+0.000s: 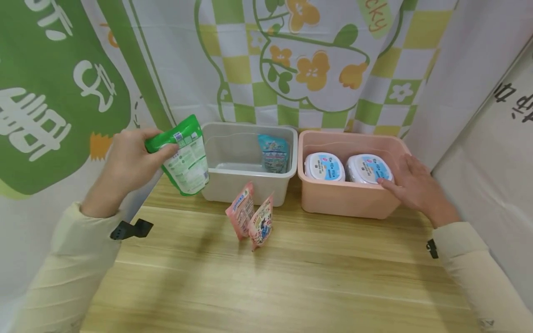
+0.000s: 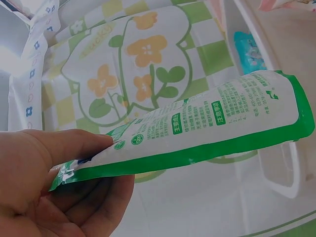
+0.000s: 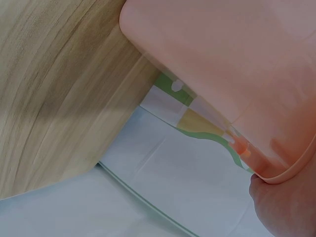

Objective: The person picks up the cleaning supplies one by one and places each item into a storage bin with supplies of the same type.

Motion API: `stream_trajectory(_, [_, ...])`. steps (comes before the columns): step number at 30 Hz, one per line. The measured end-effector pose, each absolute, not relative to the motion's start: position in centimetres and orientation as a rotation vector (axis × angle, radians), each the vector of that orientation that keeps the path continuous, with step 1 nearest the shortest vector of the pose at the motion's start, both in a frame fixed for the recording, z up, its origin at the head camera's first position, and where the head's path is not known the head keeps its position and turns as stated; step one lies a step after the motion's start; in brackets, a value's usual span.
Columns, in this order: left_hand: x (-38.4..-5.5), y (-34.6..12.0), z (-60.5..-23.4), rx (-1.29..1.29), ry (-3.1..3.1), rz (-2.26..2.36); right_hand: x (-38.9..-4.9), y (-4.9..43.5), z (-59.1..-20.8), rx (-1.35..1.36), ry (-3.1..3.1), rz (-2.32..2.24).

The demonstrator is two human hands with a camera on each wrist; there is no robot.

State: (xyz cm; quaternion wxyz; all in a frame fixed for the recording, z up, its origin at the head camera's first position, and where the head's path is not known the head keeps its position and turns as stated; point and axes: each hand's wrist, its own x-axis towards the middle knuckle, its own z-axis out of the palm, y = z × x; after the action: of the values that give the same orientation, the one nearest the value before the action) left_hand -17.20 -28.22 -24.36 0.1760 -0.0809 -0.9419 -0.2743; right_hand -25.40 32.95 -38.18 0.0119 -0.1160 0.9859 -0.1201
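From where I stand, the person's left hand point(image 1: 135, 159) has a flat pouch point(image 1: 186, 162) pinched at one end between thumb and fingers, held up at the left end of the pale grey bin point(image 1: 245, 188). The pouch is glossy, white in the middle, with a bright green border and a broader green band at the gripped end. Green Chinese print fills its white panel; one boxed heading reads 注意事项, and the smaller lines blur. The right hand point(image 1: 420, 187) is well apart from the left, fingers straight, laid against the right end of the peach bin point(image 1: 345, 199).

Two white tubs point(image 1: 325, 167) with blue-and-white labels sit in that bin, their lettering too small for me. A blue packet point(image 1: 275, 155) leans inside the grey bin, and two pink packets point(image 1: 261, 224) stand on the worktop point(image 1: 291, 286). The curtain point(image 1: 237, 69) behind says "Lucky".
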Motion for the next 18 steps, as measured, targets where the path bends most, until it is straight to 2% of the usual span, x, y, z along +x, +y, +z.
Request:
stream_trajectory(10, [-18.6, -28.0, -21.9, -0.183, -2.647, -0.798, -25.7, 33.2, -38.2, -0.368, 3.078, -0.361])
stream_trajectory(18, [-19.9, -27.8, -21.2, -0.128, -2.667, -0.803, -25.8, 33.3, -38.5, -0.390, 3.085, -0.362])
